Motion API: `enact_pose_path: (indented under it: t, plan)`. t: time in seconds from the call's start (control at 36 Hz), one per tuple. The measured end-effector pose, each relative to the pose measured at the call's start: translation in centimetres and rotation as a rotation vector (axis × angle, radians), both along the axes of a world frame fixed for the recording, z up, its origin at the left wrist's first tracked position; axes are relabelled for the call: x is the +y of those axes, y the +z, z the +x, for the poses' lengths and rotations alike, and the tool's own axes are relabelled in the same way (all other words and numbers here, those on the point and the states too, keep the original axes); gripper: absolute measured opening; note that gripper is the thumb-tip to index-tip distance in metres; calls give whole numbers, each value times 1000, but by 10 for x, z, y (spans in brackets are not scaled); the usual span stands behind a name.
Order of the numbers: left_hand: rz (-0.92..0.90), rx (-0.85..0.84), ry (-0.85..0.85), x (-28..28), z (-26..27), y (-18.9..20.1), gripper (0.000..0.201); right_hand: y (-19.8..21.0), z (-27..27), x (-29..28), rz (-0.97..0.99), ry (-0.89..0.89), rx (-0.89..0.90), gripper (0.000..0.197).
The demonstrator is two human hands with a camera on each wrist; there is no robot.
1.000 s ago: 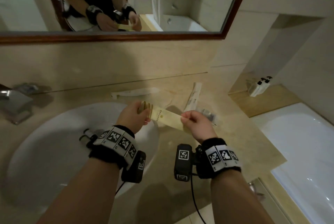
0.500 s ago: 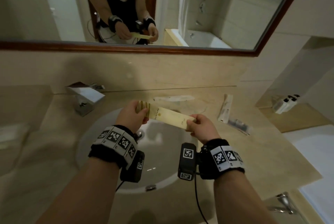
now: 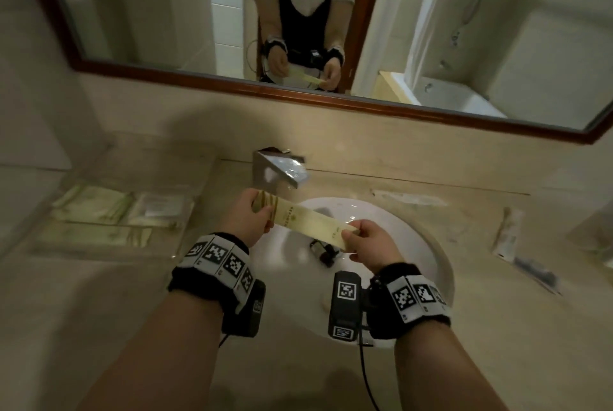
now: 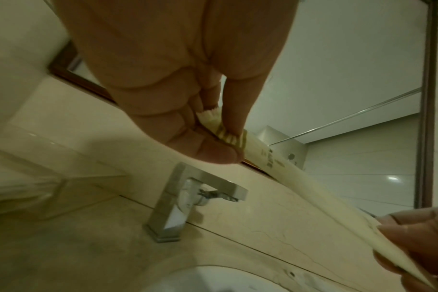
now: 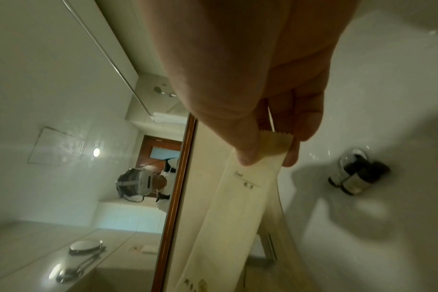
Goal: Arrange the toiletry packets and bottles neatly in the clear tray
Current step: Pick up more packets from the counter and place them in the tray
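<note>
A long cream toiletry packet (image 3: 311, 223) hangs level over the sink, held at both ends. My left hand (image 3: 265, 215) pinches its striped end (image 4: 228, 136) between thumb and fingers. My right hand (image 3: 351, 238) pinches the serrated end (image 5: 265, 156). The clear tray (image 3: 190, 211) stands on the counter left of the sink, blurred, with several pale green and white packets lying in it. Two small dark bottles (image 3: 323, 249) lie at the drain in the basin (image 5: 355, 177), under the packet. More packets lie on the counter to the right (image 3: 506, 233) and behind the sink (image 3: 408, 196).
A square chrome faucet (image 3: 278, 168) stands behind the basin (image 3: 414, 231), just beyond my left hand. A dark flat item (image 3: 537, 273) lies on the counter at the far right. A framed mirror (image 3: 298, 95) runs along the wall above.
My view has swung left, bringing the clear tray into sight. Both hands still hold the packet, now over the middle of the basin instead of the counter right of it.
</note>
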State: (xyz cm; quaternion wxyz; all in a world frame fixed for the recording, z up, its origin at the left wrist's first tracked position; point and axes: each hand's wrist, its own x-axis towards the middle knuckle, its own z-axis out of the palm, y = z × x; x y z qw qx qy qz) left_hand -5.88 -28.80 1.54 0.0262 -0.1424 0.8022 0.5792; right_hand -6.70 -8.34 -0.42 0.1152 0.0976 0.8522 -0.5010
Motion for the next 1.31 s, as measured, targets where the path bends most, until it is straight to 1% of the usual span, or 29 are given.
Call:
enact_pose_path:
  t: [0.08,0.11,0.19,0.28,0.39,0.5,0.61,0.72,0.89,1.0,1.11,1.19,1.22,1.31]
  plan:
    - [-12,-32,52,-29,9,1,26,-3,-1,-27,-35,52,-23,14]
    - [-20,-36,73,-40,12,1,27,-3,-2,-37,-49,66,-31,14]
    - [-114,-38,137,-78,22,-3,33,-4,-3,-73,-55,140,-36,2]
    - [-231,-48,181,-111,32,-3,44,-7,-7,-110,-92,187,-27,7]
    - [-319,-61,220,-150,41,-8,53,-15,-10,-155,-103,235,-34,4]
    - [-331,-97,246,-187,49,-17,58,-26,-12,-195,-126,276,-57,19]
    - [-373,-138,269,-217,51,-29,60,-35,-13,-228,-141,280,-79,24]
    - [-418,-224,298,-241,50,-40,60,-44,-16,-255,-164,285,-108,22]
    - [-478,-298,288,-279,42,-57,65,-57,-22,-295,-205,240,-108,27]
    - [-468,-320,288,-295,35,-65,68,-65,-25,-313,-105,264,-68,26]
    - [-467,-371,277,-306,25,-76,70,-72,-25,-331,31,326,-65,20]
    - [-484,-427,265,-310,18,-79,71,-75,-24,-341,113,344,-65,6]
    - [-488,-436,260,-312,16,-80,70,-75,-24,-343,147,355,-65,5]
    - [-502,-462,245,-315,12,-82,61,-78,-25,-345,217,397,-79,18]
